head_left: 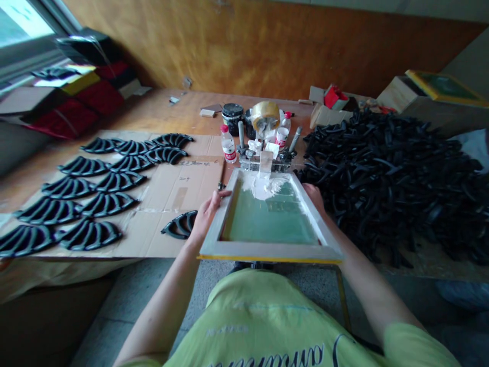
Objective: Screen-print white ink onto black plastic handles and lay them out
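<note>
A screen printing frame (328, 253) with a green mesh lies in front of me, white paste smeared over the mesh's far end. My left hand (206, 216) is closed on its left rail, with a finger along the edge. At the right rail is my right hand (314, 196), closed against the side and partly hidden by the frame. The far rail meets a metal clamp stand (248, 162), and a scraper (265, 164) stands upright in the paste. Just left of my left hand, a black fan-shaped ribbed part (179, 225) rests on cardboard.
Rows of similar black parts (91, 234) cover the cardboard (164, 191) at left. A large heap of black parts (397, 188) fills the right side. Behind the frame stand a red-capped bottle (228, 145), a black tub (232, 117) and a tape roll (265, 114).
</note>
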A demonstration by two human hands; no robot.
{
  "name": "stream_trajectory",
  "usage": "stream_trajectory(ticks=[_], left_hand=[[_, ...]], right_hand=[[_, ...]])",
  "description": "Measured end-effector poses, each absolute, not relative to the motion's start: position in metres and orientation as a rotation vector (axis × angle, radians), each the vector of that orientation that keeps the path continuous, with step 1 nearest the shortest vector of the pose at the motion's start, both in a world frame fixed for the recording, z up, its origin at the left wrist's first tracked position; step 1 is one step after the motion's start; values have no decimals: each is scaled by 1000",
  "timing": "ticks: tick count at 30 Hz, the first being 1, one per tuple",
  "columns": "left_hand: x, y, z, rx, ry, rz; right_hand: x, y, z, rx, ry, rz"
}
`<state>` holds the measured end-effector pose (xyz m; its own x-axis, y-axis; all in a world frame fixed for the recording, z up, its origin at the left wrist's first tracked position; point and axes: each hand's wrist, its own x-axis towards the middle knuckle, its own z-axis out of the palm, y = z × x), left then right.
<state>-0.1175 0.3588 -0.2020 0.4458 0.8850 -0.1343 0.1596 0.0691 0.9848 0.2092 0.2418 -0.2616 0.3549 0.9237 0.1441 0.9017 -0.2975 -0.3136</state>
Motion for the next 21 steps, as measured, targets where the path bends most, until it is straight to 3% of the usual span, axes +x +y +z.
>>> stream_trajectory(ticks=[6, 13, 21], left_hand=[[-129, 336, -285, 1222, 1064, 561], [-129, 342, -321, 1214, 1127, 532], [-130, 340, -327, 1183, 1125, 574]], right_hand=[[196, 313, -223, -2071, -1731, -251], [142, 339, -233, -2256, -2089, 86], [134, 285, -224, -1740, -2539, 263]])
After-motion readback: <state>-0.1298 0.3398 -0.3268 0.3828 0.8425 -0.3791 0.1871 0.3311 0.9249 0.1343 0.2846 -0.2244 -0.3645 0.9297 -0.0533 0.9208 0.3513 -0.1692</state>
